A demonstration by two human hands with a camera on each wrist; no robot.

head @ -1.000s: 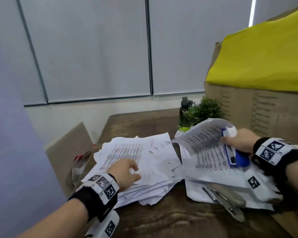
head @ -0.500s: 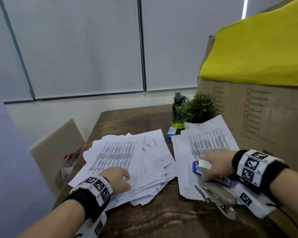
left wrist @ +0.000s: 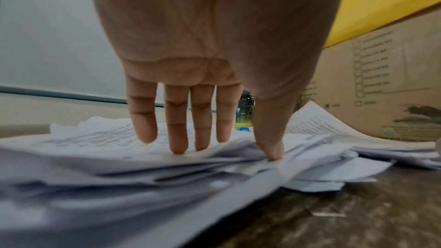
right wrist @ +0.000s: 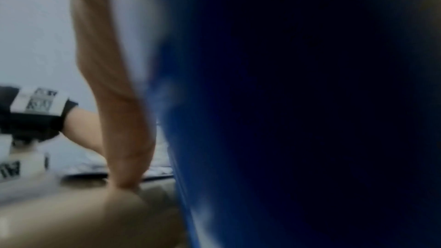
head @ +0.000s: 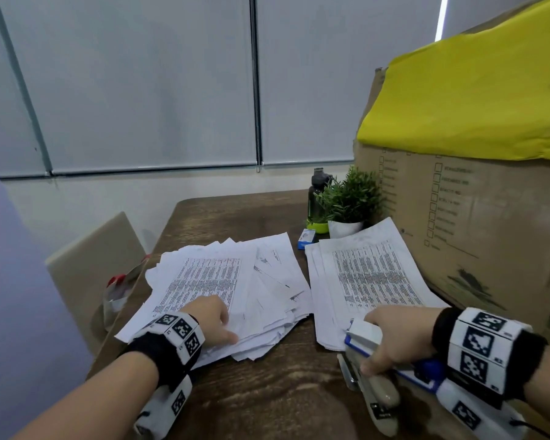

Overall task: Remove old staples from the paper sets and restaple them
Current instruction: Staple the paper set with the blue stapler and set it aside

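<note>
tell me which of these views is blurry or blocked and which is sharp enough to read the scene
Head view: sharpest, evenly lit, with wide-angle bending at the edges; both paper piles read clearly. Left wrist view: the left hand is fairly sharp, but the near sheets smear into blur. Right wrist view: worst, heavily blurred and mostly blocked by the dark blue stapler held right against the lens.

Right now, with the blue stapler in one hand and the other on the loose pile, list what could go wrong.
1. The left hand only rests straight fingers on the fanned left pile; sheets from different sets may slip and mix.
2. The right hand holds the blue stapler right above the beige stapler; setting it down could knock that one.
3. A loose staple lies on the table and could prick a finger.
</note>
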